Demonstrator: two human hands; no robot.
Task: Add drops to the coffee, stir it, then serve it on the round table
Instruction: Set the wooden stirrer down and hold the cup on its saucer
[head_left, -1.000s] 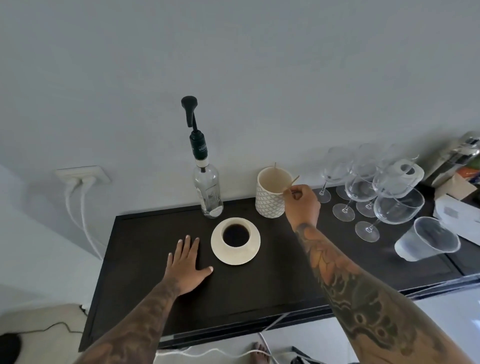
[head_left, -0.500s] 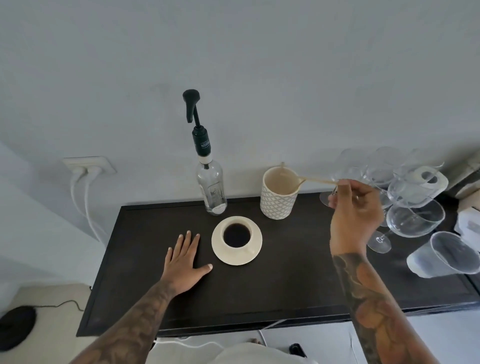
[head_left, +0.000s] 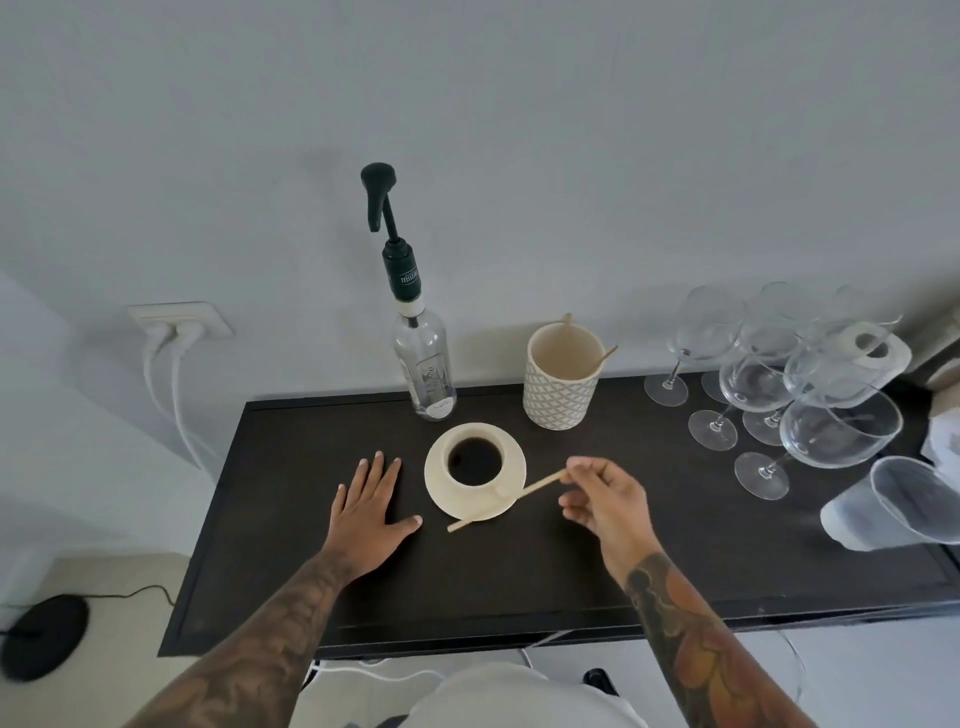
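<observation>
A cream cup of black coffee (head_left: 474, 460) stands on a cream saucer (head_left: 511, 457) in the middle of the dark table (head_left: 519, 566). My right hand (head_left: 605, 501) pinches one end of a thin wooden stir stick (head_left: 506, 500), which slants down to the left across the saucer's near rim, outside the cup. My left hand (head_left: 371, 506) rests flat on the table, just left of the saucer. Behind the cup stands a clear pump bottle (head_left: 423, 364) with a dark green pump head.
A patterned cream holder (head_left: 561, 382) with more sticks stands behind the cup on the right. Several wine glasses (head_left: 769, 389) and a plastic cup (head_left: 893, 506) on its side crowd the table's right end. A wall socket (head_left: 179, 319) with white cables is at the left.
My right hand drew a stick out of the patterned holder, swung right, then came down and left beside the saucer. My left hand stayed flat on the table.
</observation>
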